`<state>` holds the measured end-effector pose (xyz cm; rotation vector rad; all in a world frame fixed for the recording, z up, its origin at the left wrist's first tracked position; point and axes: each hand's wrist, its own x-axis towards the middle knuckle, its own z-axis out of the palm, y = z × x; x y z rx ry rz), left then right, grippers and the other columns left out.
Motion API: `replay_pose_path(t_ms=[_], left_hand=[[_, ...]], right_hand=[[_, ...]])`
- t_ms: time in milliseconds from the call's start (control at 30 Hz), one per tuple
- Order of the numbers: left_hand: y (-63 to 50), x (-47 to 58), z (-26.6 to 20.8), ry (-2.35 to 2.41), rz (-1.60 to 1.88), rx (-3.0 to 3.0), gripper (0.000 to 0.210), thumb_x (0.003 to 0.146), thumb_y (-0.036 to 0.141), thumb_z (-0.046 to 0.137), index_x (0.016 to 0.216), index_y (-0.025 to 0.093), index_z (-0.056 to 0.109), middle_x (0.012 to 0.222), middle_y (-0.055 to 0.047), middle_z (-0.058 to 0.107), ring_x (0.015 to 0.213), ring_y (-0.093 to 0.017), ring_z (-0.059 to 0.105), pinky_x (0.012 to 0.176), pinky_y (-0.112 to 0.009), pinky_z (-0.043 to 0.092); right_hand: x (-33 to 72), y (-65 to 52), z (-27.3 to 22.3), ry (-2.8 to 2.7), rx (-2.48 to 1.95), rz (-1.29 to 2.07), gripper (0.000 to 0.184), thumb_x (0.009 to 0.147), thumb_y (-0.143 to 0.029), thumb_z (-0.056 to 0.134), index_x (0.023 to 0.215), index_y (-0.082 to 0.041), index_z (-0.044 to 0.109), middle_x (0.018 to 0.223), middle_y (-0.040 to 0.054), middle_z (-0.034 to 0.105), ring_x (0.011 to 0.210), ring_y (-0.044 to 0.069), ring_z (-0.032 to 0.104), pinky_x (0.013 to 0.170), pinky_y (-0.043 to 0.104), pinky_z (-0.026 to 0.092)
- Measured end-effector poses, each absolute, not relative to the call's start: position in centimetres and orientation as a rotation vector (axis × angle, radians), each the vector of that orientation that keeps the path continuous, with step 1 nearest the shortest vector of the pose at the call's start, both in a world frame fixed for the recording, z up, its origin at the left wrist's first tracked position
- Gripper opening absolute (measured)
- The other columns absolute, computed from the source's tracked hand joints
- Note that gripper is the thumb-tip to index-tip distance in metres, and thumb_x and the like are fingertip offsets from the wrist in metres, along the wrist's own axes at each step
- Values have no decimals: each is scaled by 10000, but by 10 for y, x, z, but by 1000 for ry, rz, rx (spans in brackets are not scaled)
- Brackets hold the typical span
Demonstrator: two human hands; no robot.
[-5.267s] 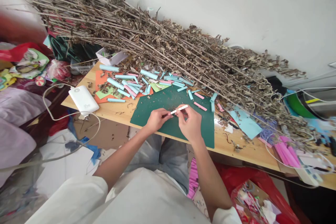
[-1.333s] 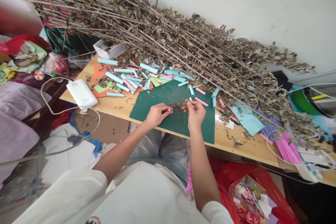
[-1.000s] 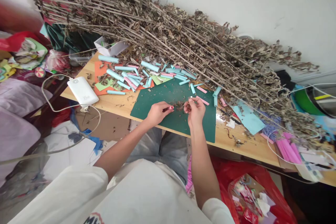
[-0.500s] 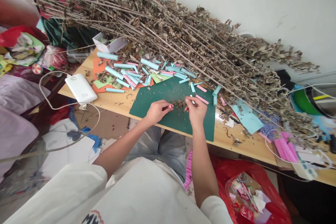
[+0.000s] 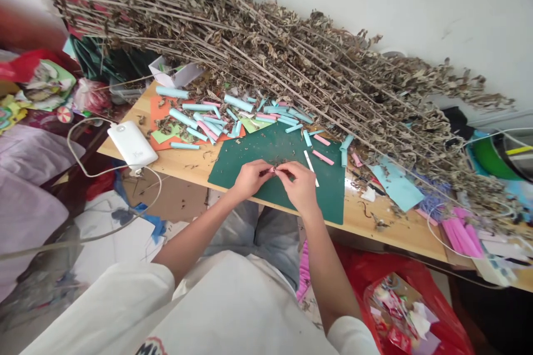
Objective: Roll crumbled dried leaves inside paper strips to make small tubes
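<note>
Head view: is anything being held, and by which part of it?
The left hand seems to hold a small pink roll near its exposed end, the rest hidden. The right hand is there too; whether it grips anything cannot be told.

The worktop (image 5: 195, 169) is pale yellowish wood, and the mat (image 5: 266, 147) on its near edge is plain dark green. A small piece (image 5: 272, 170) at the fingertips of the left hand (image 5: 251, 179) shows pink. Towards the mat's right edge lies a white stick (image 5: 309, 162), with pink rolls (image 5: 323, 157) beside it. Towards the worktop's left end, light-blue rolls (image 5: 183, 117) mix with pink over orange paper (image 5: 157, 112) and lime-green paper (image 5: 164, 135); the power bank (image 5: 132, 143) by the near left corner is white. Dried stalks (image 5: 250, 50) along the far edge are grey-brown. Near the right end come a pale-blue sheet (image 5: 397, 186), violet strands (image 5: 435, 195) and bright pink tubes (image 5: 462, 236)
</note>
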<state>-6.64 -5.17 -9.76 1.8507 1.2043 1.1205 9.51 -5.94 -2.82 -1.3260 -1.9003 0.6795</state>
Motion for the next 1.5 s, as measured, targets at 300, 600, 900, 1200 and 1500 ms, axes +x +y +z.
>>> replay_pose_path(t_ms=[300, 600, 900, 1200, 1500], left_hand=[[-52, -66, -100, 1188, 1139, 1881, 160, 907, 287, 609, 928, 172, 717, 861, -44, 682, 731, -125, 598, 658, -224, 441], [-52, -67, -99, 1191, 1123, 1876, 126, 897, 225, 609, 920, 171, 721, 860, -50, 682, 753, -134, 615, 655, -220, 441], [-52, -67, -99, 1196, 1126, 1865, 129, 894, 226, 610, 912, 161, 719, 872, -56, 687, 747, -134, 613, 651, -222, 438], [-53, -68, -97, 1192, 1124, 1868, 151, 909, 221, 589, 945, 168, 725, 879, -58, 693, 787, -144, 624, 681, -231, 451], [-52, -64, -99, 1221, 1166, 1833, 163, 886, 314, 647, 870, 172, 725, 844, -45, 694, 722, -125, 617, 645, -222, 442]], right_hand=[[91, -58, -24, -1987, -1283, 560, 197, 888, -218, 570, 1037, -249, 696, 1016, 58, 644, 862, 178, 645, 814, 340, 559], [89, -70, -41, -1748, -1294, 571, 163, 844, -302, 660, 995, -252, 695, 1050, 62, 648, 848, 176, 655, 762, 342, 602], [83, -80, -56, -1629, -1337, 418, 314, 860, -301, 647, 1162, -221, 617, 1049, 81, 664, 848, 171, 662, 742, 325, 587], [80, -87, -69, -1903, -1333, 148, 215, 915, -288, 564, 1086, -227, 678, 1046, 103, 688, 977, 205, 650, 875, 349, 540], [133, -52, -64, -1885, -1797, 227, 260, 887, -359, 551, 987, -177, 708, 873, 86, 697, 730, 196, 616, 759, 345, 494]])
